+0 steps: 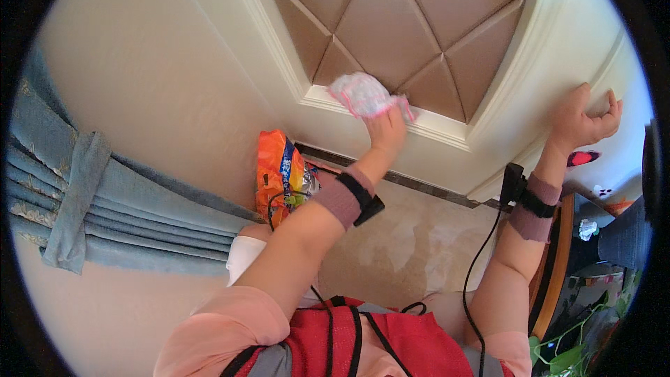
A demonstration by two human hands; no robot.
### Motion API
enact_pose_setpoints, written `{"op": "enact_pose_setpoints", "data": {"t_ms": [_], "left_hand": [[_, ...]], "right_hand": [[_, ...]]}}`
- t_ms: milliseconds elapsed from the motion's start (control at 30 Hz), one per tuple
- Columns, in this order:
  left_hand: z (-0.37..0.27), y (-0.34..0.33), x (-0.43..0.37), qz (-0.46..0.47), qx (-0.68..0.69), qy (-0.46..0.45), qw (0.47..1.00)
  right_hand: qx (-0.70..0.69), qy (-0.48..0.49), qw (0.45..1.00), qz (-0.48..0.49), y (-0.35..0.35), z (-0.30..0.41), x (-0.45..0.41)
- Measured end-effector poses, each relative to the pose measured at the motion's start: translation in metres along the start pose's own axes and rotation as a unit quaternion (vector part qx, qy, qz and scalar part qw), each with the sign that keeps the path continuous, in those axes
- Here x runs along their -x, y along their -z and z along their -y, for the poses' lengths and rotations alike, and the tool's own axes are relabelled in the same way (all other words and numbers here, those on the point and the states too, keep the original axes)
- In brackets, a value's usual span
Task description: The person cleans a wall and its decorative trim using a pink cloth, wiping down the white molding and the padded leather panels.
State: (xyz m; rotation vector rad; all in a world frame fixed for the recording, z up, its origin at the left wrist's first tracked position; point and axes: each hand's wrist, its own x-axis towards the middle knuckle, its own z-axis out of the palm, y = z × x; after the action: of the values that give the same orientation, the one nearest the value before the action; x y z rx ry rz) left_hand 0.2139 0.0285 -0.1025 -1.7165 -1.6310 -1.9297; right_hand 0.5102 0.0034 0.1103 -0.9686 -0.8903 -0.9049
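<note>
My left hand (386, 131) holds a white cloth with pink edging (361, 95), slightly blurred, against the lower frame moulding of a wall panel. Above the moulding is a padded brown panel (387, 36) with diamond-shaped seams. My right hand (589, 118) is at the right by the white frame (555, 63), with fingers bent and apart and nothing seen in it. Both wrists carry mauve bands with black straps and small black devices joined to cables.
An orange plastic bag (272, 167) stands by the wall on the left. Gathered blue curtains (157, 214) hang at far left. On the right is a wood-edged black cabinet (555, 272), with a leafy plant (570, 358) near it. Tiled floor (398, 241) lies below.
</note>
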Motion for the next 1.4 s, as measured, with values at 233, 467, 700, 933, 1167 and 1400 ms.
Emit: {"op": "enact_pose_setpoints", "data": {"t_ms": [233, 467, 700, 933, 1167, 1400], "left_hand": [[0.042, 0.098, -0.030, -0.061, 0.016, 0.174, 0.983], [0.052, 0.132, -0.120, -0.064, 0.218, 0.155, 0.961], [0.154, 0.108, -0.048, -0.130, 0.229, 0.404, 0.876], [0.157, 0.045, 0.078, -0.201, 0.135, 0.557, 0.794], [0.134, 0.057, -0.022, -0.151, 0.315, 0.521, 0.779], [0.231, 0.085, 0.000, -0.108, 0.256, 0.467, 0.840]], "right_hand": [[-0.037, -0.013, 0.999, 0.032, -0.007, -0.013, 0.024], [-0.061, 0.005, 0.998, 0.001, -0.007, -0.025, 0.010], [-0.148, -0.097, 0.984, 0.028, -0.007, -0.038, 0.013], [-0.122, -0.054, 0.991, 0.004, -0.004, -0.027, 0.011], [-0.063, 0.021, 0.998, -0.009, 0.006, -0.071, 0.003], [-0.102, 0.001, 0.994, -0.036, -0.006, -0.055, 0.005]]}}
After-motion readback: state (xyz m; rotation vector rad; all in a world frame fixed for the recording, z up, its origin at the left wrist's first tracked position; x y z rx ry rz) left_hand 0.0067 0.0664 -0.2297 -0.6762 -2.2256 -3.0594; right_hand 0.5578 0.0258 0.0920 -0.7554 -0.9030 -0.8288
